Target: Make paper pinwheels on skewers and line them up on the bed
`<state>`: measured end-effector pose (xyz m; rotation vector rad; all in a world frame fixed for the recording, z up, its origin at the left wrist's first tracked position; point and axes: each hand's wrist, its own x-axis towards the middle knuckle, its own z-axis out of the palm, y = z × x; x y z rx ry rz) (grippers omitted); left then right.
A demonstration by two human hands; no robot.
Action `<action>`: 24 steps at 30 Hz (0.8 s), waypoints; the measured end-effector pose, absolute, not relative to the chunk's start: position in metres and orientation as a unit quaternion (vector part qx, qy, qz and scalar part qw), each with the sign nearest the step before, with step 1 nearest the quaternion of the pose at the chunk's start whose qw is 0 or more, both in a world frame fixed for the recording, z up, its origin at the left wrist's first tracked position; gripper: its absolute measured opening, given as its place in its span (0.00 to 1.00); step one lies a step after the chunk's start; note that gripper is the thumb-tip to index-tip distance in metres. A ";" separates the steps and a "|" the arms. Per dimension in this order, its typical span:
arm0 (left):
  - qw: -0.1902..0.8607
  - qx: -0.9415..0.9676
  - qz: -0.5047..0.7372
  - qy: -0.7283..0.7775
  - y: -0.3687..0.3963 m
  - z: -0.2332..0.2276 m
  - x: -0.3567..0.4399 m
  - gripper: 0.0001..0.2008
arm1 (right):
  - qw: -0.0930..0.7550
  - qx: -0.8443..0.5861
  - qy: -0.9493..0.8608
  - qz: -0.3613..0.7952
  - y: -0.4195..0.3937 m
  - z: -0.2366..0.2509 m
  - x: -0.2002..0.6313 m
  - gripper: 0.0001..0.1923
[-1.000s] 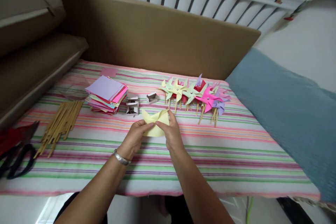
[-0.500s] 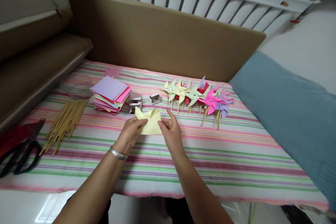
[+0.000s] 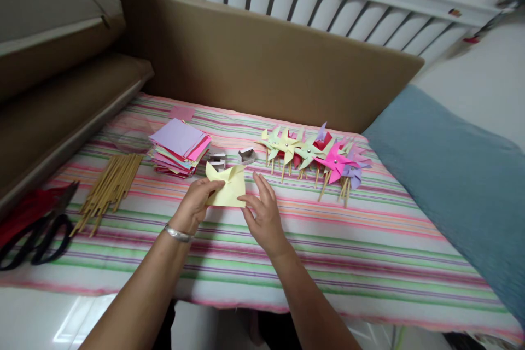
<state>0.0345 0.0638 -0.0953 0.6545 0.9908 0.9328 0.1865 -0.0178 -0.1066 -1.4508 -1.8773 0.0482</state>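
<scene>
A square of pale yellow paper (image 3: 232, 192) is held over the striped cloth, with points folded in along its upper part. My left hand (image 3: 199, 199) is closed on its left side, thumb pressed on top near the middle. At the lower right corner, my right hand (image 3: 262, 213) has its fingers spread, a fingertip at the paper's edge and the thumb apart below it. Just behind the paper are small open boxes (image 3: 246, 156), partly covered by it. To their left stands a stack of coloured paper squares (image 3: 178, 139).
Finished paper pinwheels (image 3: 309, 151) on sticks lie in a row at the right. Loose wooden sticks (image 3: 109, 186) and black-handled scissors (image 3: 51, 229) lie left, beside something red (image 3: 24, 213). A brown board (image 3: 266, 60) stands along the back of the striped cloth (image 3: 348, 262).
My right thumb has come off the paper and my right fingers have opened out at its lower corner. The paper has shifted slightly left and up with my left hand.
</scene>
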 end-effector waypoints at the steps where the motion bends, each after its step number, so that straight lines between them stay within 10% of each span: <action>1: 0.731 0.299 0.420 0.448 0.064 -0.096 0.034 0.09 | 0.380 -0.566 -0.731 0.022 -0.018 -0.107 0.187 0.13; 24: 0.725 0.353 0.382 0.450 0.048 -0.098 0.054 0.08 | 0.487 -0.612 -0.598 0.173 -0.014 -0.103 0.185 0.03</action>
